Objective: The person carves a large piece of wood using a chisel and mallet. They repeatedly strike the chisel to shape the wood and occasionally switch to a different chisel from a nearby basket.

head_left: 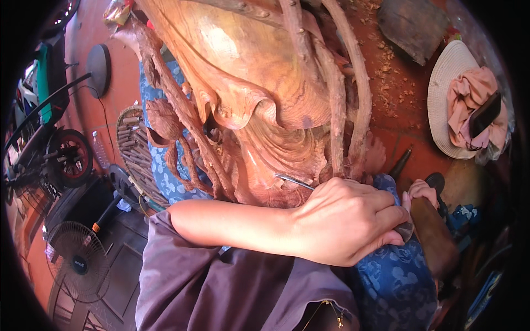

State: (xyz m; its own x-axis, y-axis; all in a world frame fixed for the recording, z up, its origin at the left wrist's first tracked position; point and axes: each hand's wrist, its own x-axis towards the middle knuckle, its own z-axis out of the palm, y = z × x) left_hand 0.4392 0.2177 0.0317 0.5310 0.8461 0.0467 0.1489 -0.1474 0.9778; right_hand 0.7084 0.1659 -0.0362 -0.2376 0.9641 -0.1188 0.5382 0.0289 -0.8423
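A: From the left, then?
B: Fan (80, 263), then basket (120, 135) full of brown rods (142, 154).
A: And mid-view?
B: Carving (248, 105), large, with stems (337, 110) down both sides. Low over it, chisel (298, 181), pointing leftward; touching or just clear, cannot tell.
A: Held how?
B: Gripped in left hand (350, 220), with fingers (392, 215) closed tight round the handle.
A: And the right hand (423, 191)?
B: Just beyond, with fingers curled; gripping anything, cannot tell.
A: Farther right?
B: Pale hat (439, 83), with pink cloth (469, 85) and dark phone (485, 114) on top.
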